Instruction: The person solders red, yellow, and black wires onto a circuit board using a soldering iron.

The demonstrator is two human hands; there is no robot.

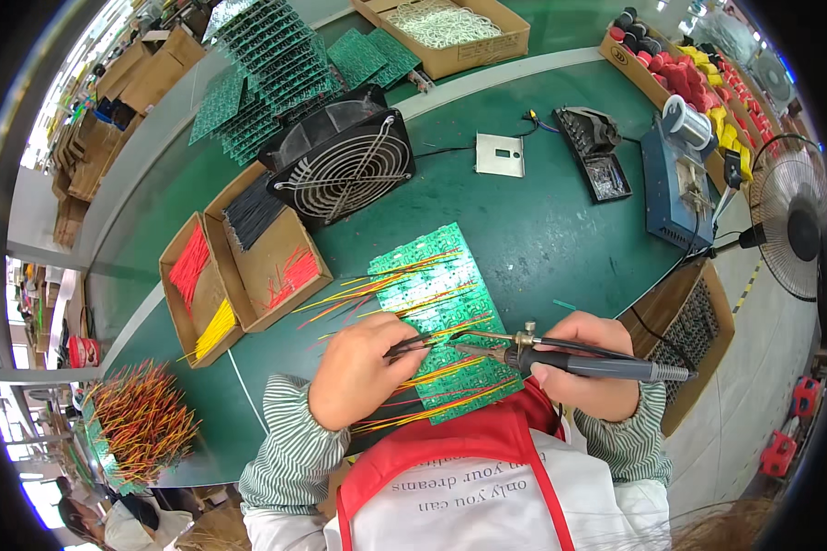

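A green circuit board panel lies on the green bench in front of me, with rows of red, yellow and black wires sticking out to its left. My left hand is closed, pinching black wires over the panel's middle. From the right, my right hand grips a soldering iron with a dark handle and a brass-coloured fitting along its front. The iron's tip meets the panel close to my left fingertips; whether it touches a wire end is too small to tell.
Cardboard trays of red, yellow and black wires stand left, beside a black metal-grilled fan. Stacked green boards rise behind it. A wired board bundle sits lower left. At right are a blue solder station and a standing fan.
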